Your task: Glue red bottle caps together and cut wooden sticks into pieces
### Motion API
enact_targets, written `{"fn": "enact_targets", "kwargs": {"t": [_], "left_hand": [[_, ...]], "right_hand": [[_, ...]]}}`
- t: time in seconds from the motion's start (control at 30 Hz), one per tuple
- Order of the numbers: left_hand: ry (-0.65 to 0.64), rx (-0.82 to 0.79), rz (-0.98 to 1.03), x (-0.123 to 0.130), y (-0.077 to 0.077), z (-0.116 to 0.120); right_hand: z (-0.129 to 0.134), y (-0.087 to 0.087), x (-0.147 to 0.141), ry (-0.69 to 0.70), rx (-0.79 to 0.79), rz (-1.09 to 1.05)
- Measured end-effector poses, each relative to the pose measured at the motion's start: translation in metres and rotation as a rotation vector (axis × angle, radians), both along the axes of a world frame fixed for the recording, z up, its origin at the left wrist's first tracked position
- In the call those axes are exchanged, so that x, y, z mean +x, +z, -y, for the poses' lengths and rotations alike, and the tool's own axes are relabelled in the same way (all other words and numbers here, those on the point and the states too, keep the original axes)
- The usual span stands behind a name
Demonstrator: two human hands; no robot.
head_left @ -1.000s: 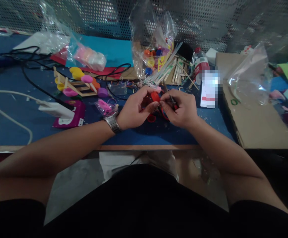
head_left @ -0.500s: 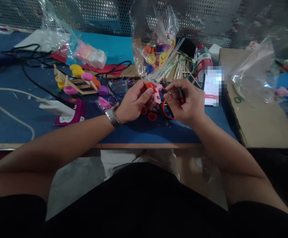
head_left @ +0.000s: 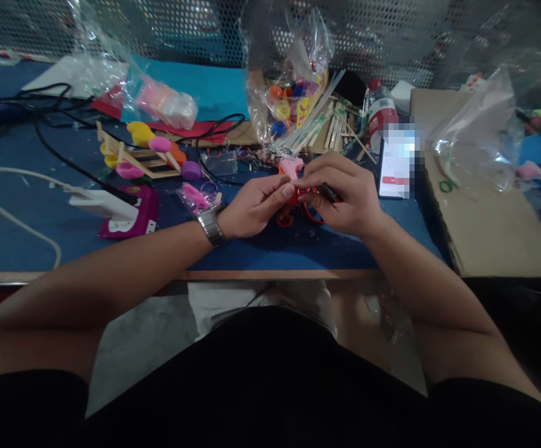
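My left hand (head_left: 261, 202), with a metal watch (head_left: 211, 225) at the wrist, is closed in a pinch on a small red piece (head_left: 293, 194), mostly hidden by the fingers. Against it, my right hand (head_left: 345, 191) has its thumb and forefinger closed close to the left fingertips. What they pinch is too small to make out. A dark slim object (head_left: 331, 194) shows within the right hand's curled fingers. Just beyond the hands is a pink plastic part (head_left: 290, 167), partly covered. Below the fingers, a red cup-like piece (head_left: 284, 220) and a red ring (head_left: 311, 214) lie on the blue table.
To the left stand a stick model (head_left: 147, 160) with coloured pieces and a purple power socket (head_left: 147, 214) with cables. Behind are a clear bag (head_left: 263, 74) and wooden sticks (head_left: 338, 127). A phone (head_left: 392, 168) and cardboard (head_left: 480, 218) lie right.
My hands have come together, so the fingertips now meet. The left hand has turned, hiding more of the red piece. The pink part shows a little farther from me.
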State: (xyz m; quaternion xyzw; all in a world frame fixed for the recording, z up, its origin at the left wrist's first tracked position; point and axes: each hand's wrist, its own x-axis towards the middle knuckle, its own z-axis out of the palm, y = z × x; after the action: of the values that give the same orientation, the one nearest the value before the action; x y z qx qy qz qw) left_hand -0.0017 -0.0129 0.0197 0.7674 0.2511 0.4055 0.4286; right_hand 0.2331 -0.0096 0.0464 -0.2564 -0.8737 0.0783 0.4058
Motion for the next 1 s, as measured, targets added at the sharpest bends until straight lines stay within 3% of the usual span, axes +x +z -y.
{"fn": "enact_targets", "kwargs": {"t": [0.17,0.33,0.5,0.63,0.73,0.87,1.0], "left_hand": [[-0.03,0.105,-0.064,-0.002,0.002,0.002],[-0.018,0.241,-0.09,-0.003,0.003,0.003],[-0.03,0.356,-0.106,-0.004,0.001,0.001],[0.008,0.4,-0.138,-0.005,0.0,0.001],[0.035,0.334,-0.093,-0.003,-0.001,0.002],[0.074,0.051,0.081,0.002,-0.008,0.0],[0.041,-0.165,0.221,0.005,-0.014,-0.005]], "right_hand": [[0.003,0.001,-0.001,0.055,0.076,-0.048],[0.003,-0.004,-0.002,-0.02,-0.041,-0.068],[0.003,-0.003,-0.003,0.085,-0.085,-0.171],[0.006,0.002,-0.005,0.094,-0.124,-0.201],[0.006,0.004,-0.007,0.044,-0.105,-0.179],[0.004,0.003,-0.006,-0.102,-0.115,-0.113],[0.002,0.0,-0.002,-0.128,-0.159,-0.104]]}}
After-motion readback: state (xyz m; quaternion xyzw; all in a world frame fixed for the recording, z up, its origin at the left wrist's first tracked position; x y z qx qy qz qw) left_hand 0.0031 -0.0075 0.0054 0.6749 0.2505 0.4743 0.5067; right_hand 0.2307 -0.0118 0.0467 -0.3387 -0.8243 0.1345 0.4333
